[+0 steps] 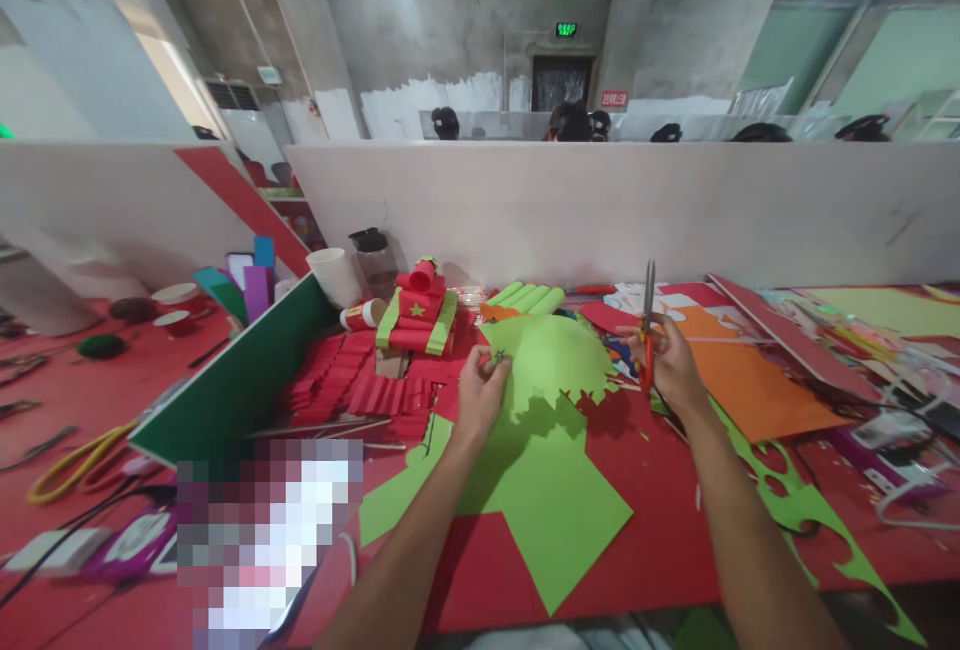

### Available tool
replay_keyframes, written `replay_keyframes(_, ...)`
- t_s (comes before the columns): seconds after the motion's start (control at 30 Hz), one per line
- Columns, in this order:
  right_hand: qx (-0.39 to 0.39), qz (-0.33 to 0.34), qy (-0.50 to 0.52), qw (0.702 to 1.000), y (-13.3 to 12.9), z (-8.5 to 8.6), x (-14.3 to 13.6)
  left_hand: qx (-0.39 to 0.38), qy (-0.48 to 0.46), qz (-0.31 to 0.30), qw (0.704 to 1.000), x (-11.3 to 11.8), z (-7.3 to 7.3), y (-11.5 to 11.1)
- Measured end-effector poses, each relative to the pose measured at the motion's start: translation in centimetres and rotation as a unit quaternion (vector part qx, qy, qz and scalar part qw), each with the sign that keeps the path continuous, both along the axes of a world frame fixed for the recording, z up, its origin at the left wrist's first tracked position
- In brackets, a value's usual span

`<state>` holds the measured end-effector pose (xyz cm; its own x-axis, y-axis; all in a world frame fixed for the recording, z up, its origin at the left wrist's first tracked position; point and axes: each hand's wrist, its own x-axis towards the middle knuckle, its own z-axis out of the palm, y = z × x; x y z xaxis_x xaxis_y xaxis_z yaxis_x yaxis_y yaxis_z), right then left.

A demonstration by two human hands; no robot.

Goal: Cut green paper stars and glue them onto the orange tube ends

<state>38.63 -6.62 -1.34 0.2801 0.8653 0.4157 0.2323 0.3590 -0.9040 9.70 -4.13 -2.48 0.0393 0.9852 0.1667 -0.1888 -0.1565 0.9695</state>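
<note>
My left hand (482, 392) is closed in a pinch at the left edge of a curved green paper sheet (562, 355). A small dark star outline (501, 356) shows at its fingertips; whether it is part of the sheet, I cannot tell. The sheet's lower right edge is jagged with cut points, and it bulges above the table. To its right, my right hand (670, 362) grips orange-handled scissors (649, 305), the blades pointing up and nearly together, apart from the paper. Flat green paper (559, 520) lies below both hands.
Behind my left hand stands a red paper model (417, 315) with green strips and a star. Folded red paper strips (390, 402) lie left, beside a green board (232, 385). Orange paper (757, 385) and a cut green scrap (817, 520) lie right. A white partition (600, 210) borders the back.
</note>
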Motion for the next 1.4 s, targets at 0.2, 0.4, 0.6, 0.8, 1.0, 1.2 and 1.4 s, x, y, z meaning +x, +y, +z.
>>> replay_keyframes(0.2,-0.071,0.107,0.026,0.991,-0.6,0.3,-1.3,0.009,-0.045,-0.037,0.998,1.1,-0.3,-0.2)
replay_keyframes(0.4,-0.149,0.147,0.038,0.977,-1.1,0.0,-2.3,0.026,-0.081,-0.111,0.990,2.5,1.5,-0.4)
replay_keyframes(0.6,-0.124,0.133,0.145,0.973,-0.6,-0.9,-3.3,0.052,-0.126,-0.196,0.971,4.0,4.0,0.5)
replay_keyframes(0.8,-0.033,0.064,0.178,0.981,0.7,-1.4,-2.5,0.083,-0.030,-0.169,0.982,3.4,3.5,1.6)
replay_keyframes(1.0,0.028,-0.011,0.162,0.986,0.7,-0.9,-1.2,0.095,0.068,-0.180,0.977,2.6,1.9,2.0)
replay_keyframes(1.2,0.059,-0.050,0.133,0.988,0.9,-0.7,-0.3,0.120,0.112,-0.129,0.978,2.4,0.5,3.1)
replay_keyframes(1.4,0.080,-0.024,0.102,0.991,0.4,-0.6,-0.5,0.120,0.156,-0.110,0.974,2.3,-0.1,4.0)
